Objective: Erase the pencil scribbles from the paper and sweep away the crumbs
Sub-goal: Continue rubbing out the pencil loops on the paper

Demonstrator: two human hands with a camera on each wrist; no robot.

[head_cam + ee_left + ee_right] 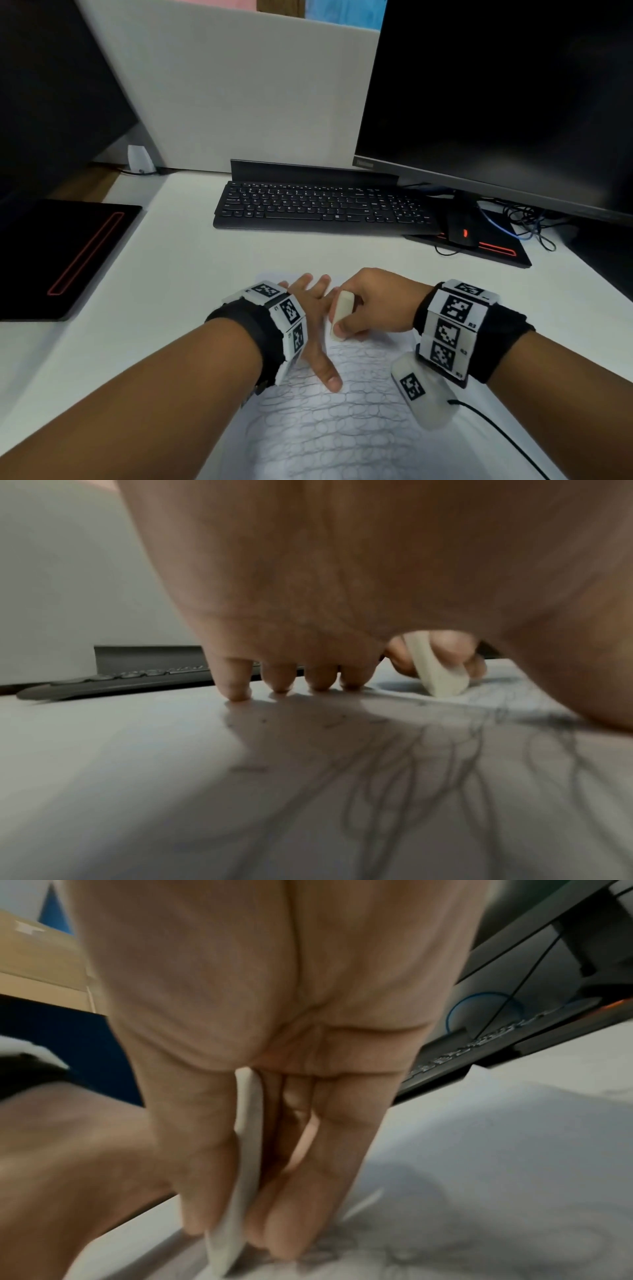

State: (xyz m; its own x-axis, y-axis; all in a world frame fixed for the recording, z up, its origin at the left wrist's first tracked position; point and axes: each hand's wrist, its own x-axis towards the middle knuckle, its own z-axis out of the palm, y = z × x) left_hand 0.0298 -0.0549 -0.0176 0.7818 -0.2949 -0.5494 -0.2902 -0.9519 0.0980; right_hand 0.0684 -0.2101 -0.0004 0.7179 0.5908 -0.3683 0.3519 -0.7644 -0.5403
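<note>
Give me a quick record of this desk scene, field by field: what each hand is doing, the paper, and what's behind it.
left hand: fingers spread, pressing flat on the paper
right hand: grips the white eraser, tip on the sheet
paper: pencil scribbles cover the near part
progress: erasing at the far end, most scribbles remain
behind: black keyboard, mouse, dark monitor

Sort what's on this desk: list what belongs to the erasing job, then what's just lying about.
Part of the job:
- paper with pencil scribbles
- eraser, in the grip of the right hand
- left hand, fingers spread flat on the sheet

Lying about:
- keyboard
- mouse
- monitor
- cables
</note>
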